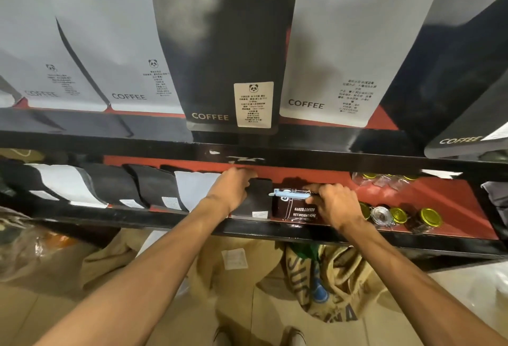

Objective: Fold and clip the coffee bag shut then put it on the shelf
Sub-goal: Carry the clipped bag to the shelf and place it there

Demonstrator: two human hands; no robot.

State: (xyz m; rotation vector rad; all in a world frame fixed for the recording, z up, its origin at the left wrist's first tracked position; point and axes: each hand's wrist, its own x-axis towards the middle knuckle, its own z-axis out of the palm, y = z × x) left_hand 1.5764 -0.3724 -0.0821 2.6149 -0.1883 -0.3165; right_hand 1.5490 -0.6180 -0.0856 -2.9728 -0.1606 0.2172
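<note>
A dark brown coffee bag [295, 211] printed "BAKED.COFFEE" stands on the red shelf [428, 197], its folded top held by a light blue clip [288, 193]. My right hand [334, 202] grips the bag's upper right corner at the clip. My left hand [233, 187] rests on the top of a black bag [257, 202] standing just left of the coffee bag, fingers curled over it.
Black and white bags [154, 186] lean in a row to the left on the same shelf. Gold-lidded jars [427, 217] stand to the right. Large COFFEE bags [220, 70] fill the shelf above. Burlap sacks [330, 285] lie on the floor below.
</note>
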